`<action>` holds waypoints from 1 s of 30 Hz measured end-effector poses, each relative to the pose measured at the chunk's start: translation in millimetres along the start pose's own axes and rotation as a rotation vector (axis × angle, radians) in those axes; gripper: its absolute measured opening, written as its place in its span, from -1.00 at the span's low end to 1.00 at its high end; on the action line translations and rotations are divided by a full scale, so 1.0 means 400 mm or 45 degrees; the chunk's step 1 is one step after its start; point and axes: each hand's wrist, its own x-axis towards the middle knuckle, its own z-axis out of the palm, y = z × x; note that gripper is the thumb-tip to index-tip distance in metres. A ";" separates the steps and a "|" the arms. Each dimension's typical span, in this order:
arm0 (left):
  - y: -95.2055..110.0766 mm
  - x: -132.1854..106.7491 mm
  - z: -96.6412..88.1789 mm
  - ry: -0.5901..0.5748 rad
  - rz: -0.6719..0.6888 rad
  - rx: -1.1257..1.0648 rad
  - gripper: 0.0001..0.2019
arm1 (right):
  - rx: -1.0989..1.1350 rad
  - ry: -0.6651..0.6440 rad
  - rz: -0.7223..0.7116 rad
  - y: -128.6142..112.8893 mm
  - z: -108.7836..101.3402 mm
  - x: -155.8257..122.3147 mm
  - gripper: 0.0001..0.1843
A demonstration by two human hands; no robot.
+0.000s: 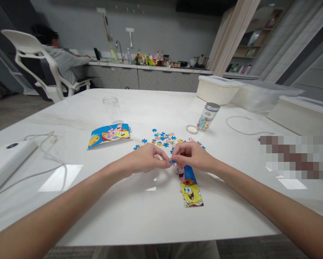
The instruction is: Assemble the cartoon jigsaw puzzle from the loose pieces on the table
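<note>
Fingertips of my left hand [148, 157] and my right hand [195, 155] meet over the table, both closed in a pinch on a small blue jigsaw piece [172, 161]. Whether it is one piece or two joined ones I cannot tell. Just below my right hand lies a joined strip of jigsaw puzzle [191, 192] with a yellow and a pink cartoon face; its upper end is partly hidden by the hand. Beyond my hands, several loose jigsaw pieces [165, 138] are scattered. A curved picture sheet [110, 135] with the same cartoon figures rests to the left.
A printed jar [208, 117] stands behind the pieces, with a round lid [192, 129] beside it. At the back left is a clear container [111, 109]. Storage boxes [218, 90] line the back right. A white power strip [12, 158] and cables occupy the left; a person [66, 61] sits beyond.
</note>
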 end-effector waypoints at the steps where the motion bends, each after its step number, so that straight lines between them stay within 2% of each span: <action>1: 0.000 -0.001 -0.001 0.002 -0.010 0.026 -0.82 | -0.007 -0.001 0.006 0.001 0.000 0.001 -0.74; 22: 0.003 -0.004 -0.003 0.007 -0.017 0.052 -0.84 | 0.009 -0.046 0.023 0.006 -0.004 0.003 -0.73; 30: 0.001 -0.002 -0.002 0.008 -0.047 0.100 -0.86 | -0.007 -0.070 0.018 0.002 -0.002 0.000 -0.67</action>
